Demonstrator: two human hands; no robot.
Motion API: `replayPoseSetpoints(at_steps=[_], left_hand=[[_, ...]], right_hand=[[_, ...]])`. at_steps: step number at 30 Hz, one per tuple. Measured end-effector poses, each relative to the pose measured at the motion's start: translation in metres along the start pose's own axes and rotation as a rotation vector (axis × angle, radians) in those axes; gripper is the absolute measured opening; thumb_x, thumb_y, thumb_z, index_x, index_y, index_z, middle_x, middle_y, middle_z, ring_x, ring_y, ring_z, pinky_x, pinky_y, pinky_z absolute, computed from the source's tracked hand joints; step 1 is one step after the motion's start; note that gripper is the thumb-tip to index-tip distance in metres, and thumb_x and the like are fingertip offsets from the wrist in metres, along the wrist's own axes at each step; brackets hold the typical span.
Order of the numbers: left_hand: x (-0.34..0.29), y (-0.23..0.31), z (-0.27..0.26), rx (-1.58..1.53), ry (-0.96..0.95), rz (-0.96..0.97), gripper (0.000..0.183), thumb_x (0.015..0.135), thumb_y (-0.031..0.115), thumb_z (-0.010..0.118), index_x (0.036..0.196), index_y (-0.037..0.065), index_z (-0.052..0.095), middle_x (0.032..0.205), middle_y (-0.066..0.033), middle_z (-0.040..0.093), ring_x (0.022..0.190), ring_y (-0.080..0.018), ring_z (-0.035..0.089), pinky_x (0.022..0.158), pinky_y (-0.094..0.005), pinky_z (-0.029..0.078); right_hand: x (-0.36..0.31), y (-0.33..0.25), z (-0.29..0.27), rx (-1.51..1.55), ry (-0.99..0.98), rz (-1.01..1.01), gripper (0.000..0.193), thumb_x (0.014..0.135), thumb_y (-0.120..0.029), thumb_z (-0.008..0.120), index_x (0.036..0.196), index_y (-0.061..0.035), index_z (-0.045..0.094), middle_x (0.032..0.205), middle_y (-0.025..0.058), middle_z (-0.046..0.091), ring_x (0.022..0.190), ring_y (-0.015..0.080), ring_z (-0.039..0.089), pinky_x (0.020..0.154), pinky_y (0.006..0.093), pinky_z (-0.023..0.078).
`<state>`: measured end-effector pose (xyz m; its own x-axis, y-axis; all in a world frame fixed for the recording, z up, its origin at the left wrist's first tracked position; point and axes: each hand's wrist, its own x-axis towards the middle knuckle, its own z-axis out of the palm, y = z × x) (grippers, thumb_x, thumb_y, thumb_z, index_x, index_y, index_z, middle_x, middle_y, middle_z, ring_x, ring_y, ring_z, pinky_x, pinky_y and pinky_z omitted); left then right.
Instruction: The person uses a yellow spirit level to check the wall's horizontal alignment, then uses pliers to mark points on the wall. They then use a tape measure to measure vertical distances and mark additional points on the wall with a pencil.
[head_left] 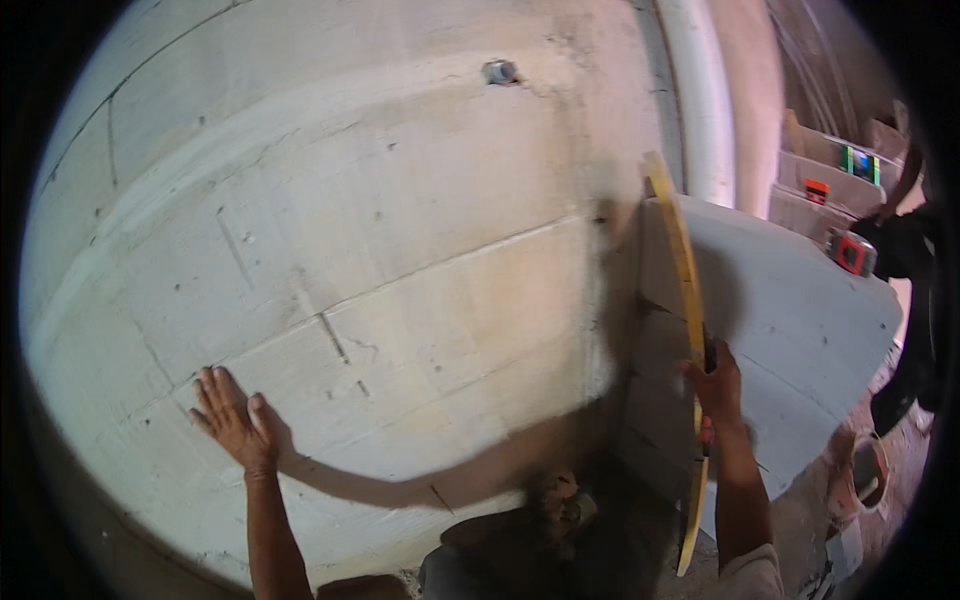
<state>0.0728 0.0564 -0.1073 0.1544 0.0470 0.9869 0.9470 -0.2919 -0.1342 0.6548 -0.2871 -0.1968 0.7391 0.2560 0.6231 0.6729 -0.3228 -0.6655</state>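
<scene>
Wall: one concrete wall, pale, crossed by form lines; it fills the left and centre of the view.
Left hand: one left hand, fingers spread, palm flat against the wall low on the left; its shadow runs right along the concrete.
Stud: one small metal stub projects from the wall near the top.
Straightedge: one long yellow straightedge, standing roughly upright along the outer corner of the wall, right of centre.
Right hand: one right hand, fingers closed around the straightedge about midway up; a red and black tool shows at the same hand, and how it is gripped cannot be told.
Pipe: one white pipe rises behind the corner.
Side face: one grey side surface of the corner slopes away to the right.
Bucket: one bucket on the ground at lower right.
Steps: several stair steps at upper right, bearing three small coloured objects.
</scene>
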Motion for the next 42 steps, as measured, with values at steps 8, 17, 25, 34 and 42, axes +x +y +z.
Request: replayPoseSetpoints(at_steps=[8, 17, 25, 34, 42], left_hand=[[0.002, 0.005, -0.002, 0.032, -0.08, -0.07, 0.063, 0.101, 0.047, 0.042, 0.152, 0.01, 0.038, 0.159, -0.0138, 0.035, 0.15, -0.0344, 0.023, 0.12, -0.0569, -0.001], [0.004, 0.009, -0.007, -0.011, -0.072, -0.09, 0.064, 0.1, 0.05, 0.044, 0.153, 0.015, 0.037, 0.161, -0.0075, 0.031, 0.152, -0.0266, 0.018, 0.121, -0.0539, -0.004], [0.001, 0.013, -0.008, -0.036, -0.114, -0.142, 0.065, 0.101, 0.05, 0.041, 0.155, 0.016, 0.033, 0.163, -0.0076, 0.027, 0.153, -0.0293, 0.015, 0.119, -0.0587, -0.004], [0.009, 0.029, -0.027, -0.046, -0.25, -0.249, 0.062, 0.103, 0.045, 0.041, 0.156, 0.015, 0.031, 0.164, -0.0101, 0.023, 0.152, -0.0333, 0.014, 0.118, -0.0622, 0.001], [0.017, 0.034, -0.041, -0.06, -0.295, -0.245, 0.061, 0.103, 0.044, 0.041, 0.157, 0.016, 0.029, 0.164, -0.0111, 0.023, 0.152, -0.0366, 0.016, 0.117, -0.0642, 0.008]], right_hand=[[0.02, 0.017, 0.03, 0.22, -0.154, 0.062, 0.072, 0.081, -0.019, 0.079, 0.139, 0.0072, 0.046, 0.133, 0.0236, 0.058, 0.122, 0.0318, 0.057, 0.105, 0.0393, 0.043], [0.013, 0.031, 0.041, 0.22, -0.152, 0.096, 0.066, 0.086, -0.01, 0.072, 0.142, 0.0081, 0.042, 0.14, 0.0243, 0.051, 0.127, 0.0322, 0.053, 0.109, 0.0394, 0.039], [0.008, 0.049, 0.045, 0.441, -0.218, 0.233, 0.065, 0.089, 0.003, 0.062, 0.148, 0.0043, 0.036, 0.144, 0.018, 0.047, 0.128, 0.0283, 0.05, 0.109, 0.0369, 0.039], [0.002, 0.05, 0.039, 0.468, -0.328, 0.251, 0.067, 0.09, 0.002, 0.06, 0.151, 0.0013, 0.033, 0.147, 0.0194, 0.044, 0.13, 0.0289, 0.047, 0.109, 0.0369, 0.038], [-0.006, 0.036, 0.025, 0.27, -0.365, 0.389, 0.066, 0.092, -0.017, 0.065, 0.149, 0.0026, 0.037, 0.142, 0.0204, 0.051, 0.122, 0.0329, 0.053, 0.099, 0.0447, 0.046]])
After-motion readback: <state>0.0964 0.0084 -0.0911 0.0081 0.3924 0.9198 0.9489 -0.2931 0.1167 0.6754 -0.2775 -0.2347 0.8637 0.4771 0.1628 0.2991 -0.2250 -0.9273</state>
